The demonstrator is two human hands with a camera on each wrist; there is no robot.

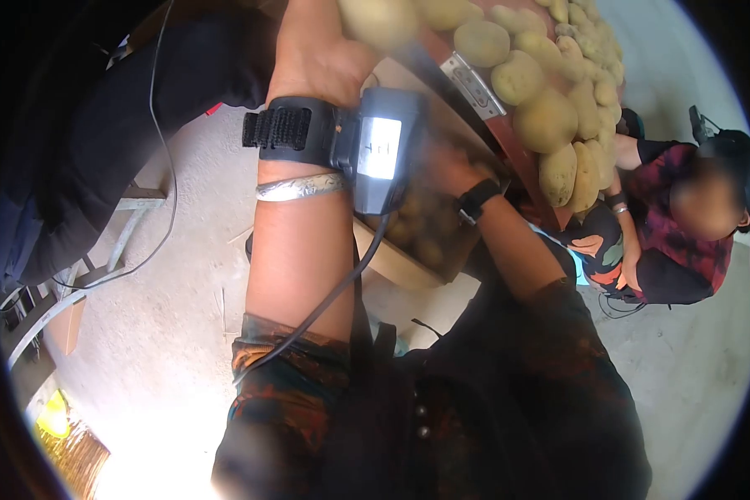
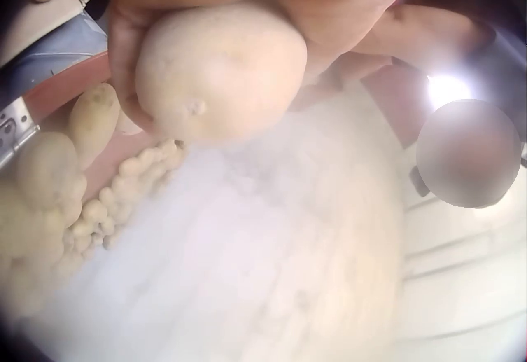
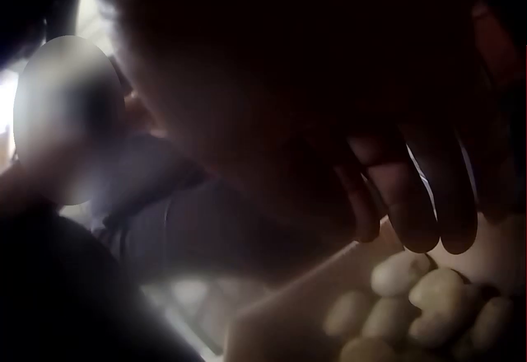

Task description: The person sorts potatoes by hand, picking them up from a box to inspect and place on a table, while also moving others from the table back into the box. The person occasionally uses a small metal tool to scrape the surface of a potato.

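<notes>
My left hand (image 1: pixel 325 67) grips a large pale potato (image 2: pixel 222 74), with the fingers curled around it in the left wrist view. The potato is held at the edge of a heap of potatoes (image 1: pixel 546 117) lying on a red-brown surface. Lower down, my right hand (image 1: pixel 452 171) hangs over a cardboard box (image 1: pixel 404 260). In the right wrist view its fingers (image 3: pixel 412 214) point down, loosely extended and holding nothing, just above several potatoes (image 3: pixel 440 296) inside the box. Most of that hand is in dark shadow.
A metal bracket (image 1: pixel 473 83) sits on the red-brown edge (image 1: pixel 517 154) beside the heap. Another person (image 1: pixel 683 225) sits at the right, and a dark-clothed leg (image 1: pixel 108 142) is at the left. A cable (image 1: pixel 162 125) hangs there above a metal frame (image 1: pixel 117 242).
</notes>
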